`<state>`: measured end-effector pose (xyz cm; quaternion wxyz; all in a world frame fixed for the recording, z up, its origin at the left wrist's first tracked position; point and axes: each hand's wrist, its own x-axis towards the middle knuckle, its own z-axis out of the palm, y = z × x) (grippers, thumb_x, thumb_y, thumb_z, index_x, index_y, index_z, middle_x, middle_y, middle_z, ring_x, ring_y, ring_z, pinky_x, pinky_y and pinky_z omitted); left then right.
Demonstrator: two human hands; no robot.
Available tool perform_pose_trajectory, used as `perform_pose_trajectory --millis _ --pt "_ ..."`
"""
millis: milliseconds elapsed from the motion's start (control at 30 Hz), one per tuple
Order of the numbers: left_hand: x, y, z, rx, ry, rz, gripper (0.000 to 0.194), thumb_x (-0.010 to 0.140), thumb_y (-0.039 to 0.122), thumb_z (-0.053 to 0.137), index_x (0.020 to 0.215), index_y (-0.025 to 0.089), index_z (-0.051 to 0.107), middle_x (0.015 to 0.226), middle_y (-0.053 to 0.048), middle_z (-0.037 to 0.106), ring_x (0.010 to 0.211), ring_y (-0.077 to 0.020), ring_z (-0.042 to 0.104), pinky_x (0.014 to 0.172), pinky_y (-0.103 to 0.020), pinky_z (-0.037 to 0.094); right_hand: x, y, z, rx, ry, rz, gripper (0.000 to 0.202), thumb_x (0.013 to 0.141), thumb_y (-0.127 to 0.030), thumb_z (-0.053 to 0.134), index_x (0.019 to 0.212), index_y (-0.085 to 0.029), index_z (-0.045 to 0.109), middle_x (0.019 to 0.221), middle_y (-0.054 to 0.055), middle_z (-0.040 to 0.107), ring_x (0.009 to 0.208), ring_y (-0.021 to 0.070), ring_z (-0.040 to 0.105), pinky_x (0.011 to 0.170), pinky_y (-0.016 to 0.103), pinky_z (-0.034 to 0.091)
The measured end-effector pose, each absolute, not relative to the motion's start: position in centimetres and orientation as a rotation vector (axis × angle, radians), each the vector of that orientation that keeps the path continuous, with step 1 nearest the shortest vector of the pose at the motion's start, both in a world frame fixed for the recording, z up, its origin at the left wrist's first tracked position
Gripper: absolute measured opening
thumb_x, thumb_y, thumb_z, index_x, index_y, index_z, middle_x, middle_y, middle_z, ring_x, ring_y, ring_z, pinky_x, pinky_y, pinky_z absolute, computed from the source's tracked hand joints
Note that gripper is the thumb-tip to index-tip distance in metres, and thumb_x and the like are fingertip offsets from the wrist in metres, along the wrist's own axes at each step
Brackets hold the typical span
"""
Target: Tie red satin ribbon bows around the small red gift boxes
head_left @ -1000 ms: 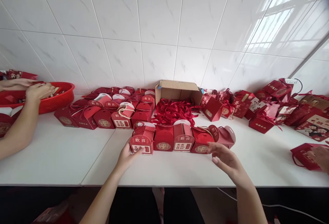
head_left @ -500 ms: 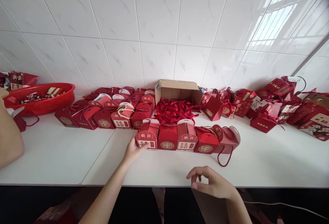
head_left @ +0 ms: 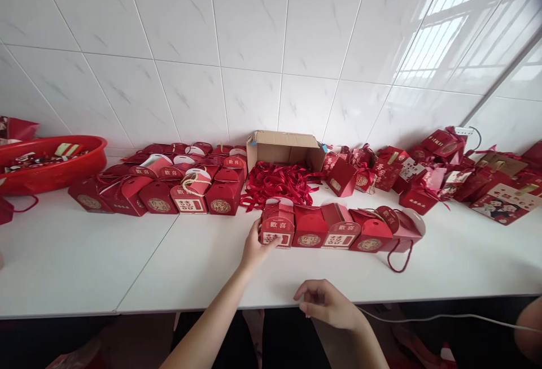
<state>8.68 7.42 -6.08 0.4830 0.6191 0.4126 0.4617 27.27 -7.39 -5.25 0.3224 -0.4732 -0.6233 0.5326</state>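
My left hand [head_left: 260, 244] grips a red gift box [head_left: 276, 224] by its left side, thumb across the front. That box stands at the left end of a front row of several red boxes touching side by side. In the same row is a box with a white label [head_left: 341, 239], and at the right end a pinkish-red box [head_left: 405, 232] lets its dark red cord handle [head_left: 399, 261] hang onto the table. My right hand [head_left: 328, 304] hovers at the table's front edge, fingers loosely bent, thumb apart, holding nothing.
Behind the row, red ribbons [head_left: 279, 182] spill from an open cardboard box [head_left: 285, 137]. Several packed rows of red boxes [head_left: 156, 196] stand left, beside a red basin [head_left: 91, 168]. More red gift boxes [head_left: 417, 199] crowd the right. Another person's limb [head_left: 529, 329] shows at the right edge.
My left hand has slid the front row of boxes to the right, away from the packed rows. My right hand stays near the table edge. Another person's arm has almost left view at the left.
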Motion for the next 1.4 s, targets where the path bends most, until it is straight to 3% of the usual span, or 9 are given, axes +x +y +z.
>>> perform_pose_trajectory --millis 133,333,467,600,767,900,1067,1400 --pt "12.1 6.2 -6.5 1.540 0.949 1.094 0.071 0.071 0.037 0.071 0.131 0.019 0.038 0.126 -0.015 0.057 0.112 -0.0257 0.059 0.095 -0.038 0.046 27.1 -8.0 -5.7 -1.193 -1.540 1.336 0.028 0.082 -0.042 0.062 0.094 -0.016 0.064 0.065 0.000 0.057 0.062 0.0136 0.052 0.064 0.027 0.039" --pt "15.4 4.2 -5.9 1.629 0.837 0.952 0.073 0.073 0.038 0.069 0.137 0.020 0.039 0.138 -0.014 0.043 0.130 -0.0287 0.041 0.108 -0.041 0.033 26.0 -7.2 -6.4 -1.234 -1.232 1.145 0.040 0.088 -0.042 0.050 0.121 -0.019 0.051 0.069 0.000 0.051 0.065 0.0161 0.051 0.066 0.031 0.045" --pt "16.8 3.6 -4.8 1.659 0.796 0.804 0.057 0.083 0.052 0.053 0.133 0.025 0.050 0.133 -0.010 0.050 0.132 -0.0310 0.034 0.112 -0.046 0.025 25.2 -5.1 -6.8 -1.202 -1.196 1.076 0.045 0.083 -0.034 0.051 0.126 -0.020 0.050 0.102 0.008 0.060 0.093 0.0223 0.058 0.089 0.039 0.047" --pt "17.8 3.4 -4.2 1.682 0.777 0.696 0.058 0.085 0.059 0.045 0.133 0.027 0.052 0.136 -0.009 0.051 0.133 -0.0326 0.032 0.113 -0.051 0.019 24.9 -3.7 -7.0 -1.134 -1.139 1.006 0.060 0.084 -0.032 0.048 0.141 -0.022 0.033 0.136 0.011 0.047 0.130 0.0252 0.041 0.109 0.043 0.032" --pt "16.7 2.8 -5.3 1.672 0.774 0.677 0.067 0.088 0.057 0.041 0.147 0.028 0.028 0.154 -0.005 0.027 0.145 -0.0267 0.010 0.117 -0.047 0.012 26.3 -3.4 -7.9 -1.275 -1.110 0.866 0.072 0.087 -0.035 0.046 0.149 -0.028 0.010 0.157 0.004 0.013 0.145 0.0219 0.009 0.116 0.048 0.016" --pt "15.1 2.0 -6.6 1.680 0.801 0.710 0.064 0.090 0.055 0.038 0.145 0.024 0.031 0.152 -0.009 0.029 0.143 -0.0255 0.017 0.117 -0.046 0.016 27.7 -3.1 -9.0 -1.353 -1.156 0.763 0.074 0.089 -0.037 0.044 0.150 -0.029 0.003 0.158 0.001 0.003 0.145 0.0186 0.002 0.117 0.046 0.010" --pt "14.5 1.4 -7.0 1.703 0.799 0.742 0.056 0.090 0.053 0.041 0.139 0.025 0.041 0.146 -0.009 0.037 0.140 -0.0239 0.025 0.116 -0.043 0.023 29.6 -2.8 -9.6 -1.423 -1.063 0.649 0.076 0.090 -0.041 0.042 0.150 -0.030 -0.004 0.157 0.004 0.011 0.145 0.0214 0.007 0.116 0.051 0.015" --pt "14.2 1.3 -6.4 1.704 0.799 0.729 0.043 0.091 0.052 0.041 0.121 0.027 0.058 0.137 -0.009 0.046 0.134 -0.0252 0.035 0.112 -0.043 0.031 35.0 -2.8 -9.4 -1.343 -0.782 0.644 0.075 0.084 -0.045 0.053 0.147 -0.025 0.018 0.156 0.009 0.018 0.144 0.0245 0.016 0.114 0.050 0.021"
